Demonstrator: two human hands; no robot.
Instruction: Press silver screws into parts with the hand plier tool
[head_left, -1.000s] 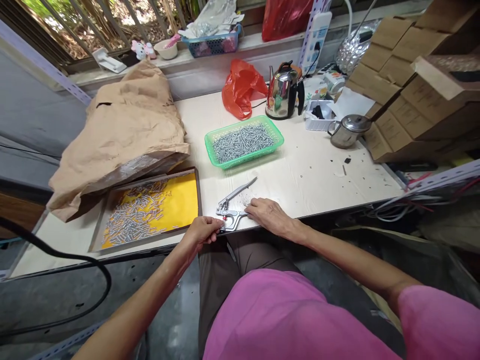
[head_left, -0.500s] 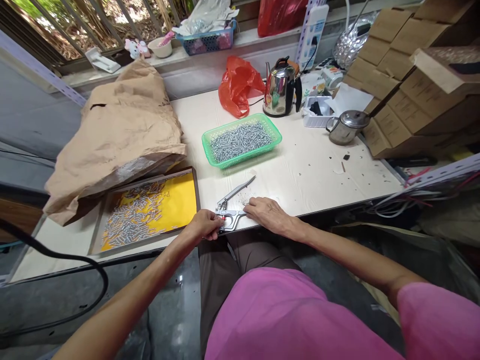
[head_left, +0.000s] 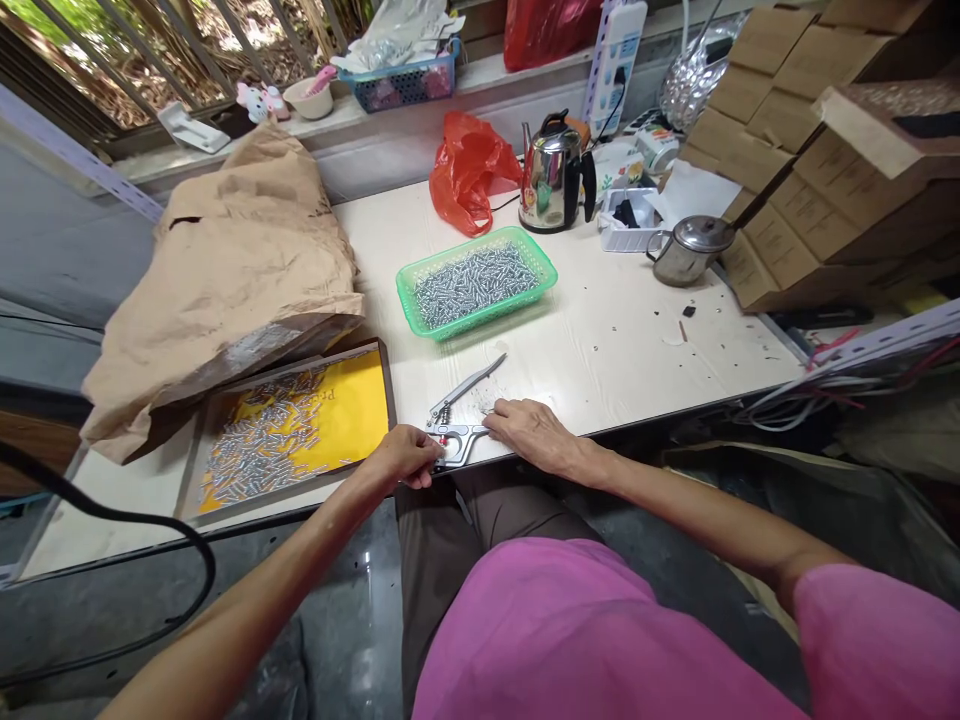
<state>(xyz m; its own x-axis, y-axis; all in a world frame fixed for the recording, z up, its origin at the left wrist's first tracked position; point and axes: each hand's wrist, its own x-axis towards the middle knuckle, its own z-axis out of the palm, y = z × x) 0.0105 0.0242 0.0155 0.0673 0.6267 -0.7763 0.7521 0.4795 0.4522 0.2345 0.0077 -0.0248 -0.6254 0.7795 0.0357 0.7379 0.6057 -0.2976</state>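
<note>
A small metal hand press (head_left: 457, 425) with a raised lever stands at the near edge of the pale table (head_left: 615, 340). My left hand (head_left: 405, 456) is pinched at its left end, near the red tip, on something I cannot make out. My right hand (head_left: 529, 432) rests on the table just right of the press, fingers curled at its base over a few small loose metal pieces. Beyond the press sits a green basket (head_left: 477, 281) full of small metal parts. To the left lies a shallow tray (head_left: 292, 425) with a yellow bottom and several more such parts.
A crumpled brown paper sack (head_left: 232, 260) lies over the tray's far side. At the back stand a red plastic bag (head_left: 465, 170), a steel kettle (head_left: 551, 180), a small metal pot (head_left: 686, 250) and stacked cardboard boxes (head_left: 817, 170). A black cable (head_left: 112, 520) runs at the left.
Both hands stay at the press with barely any movement. The view has shifted slightly, so everything sits a little further left.
</note>
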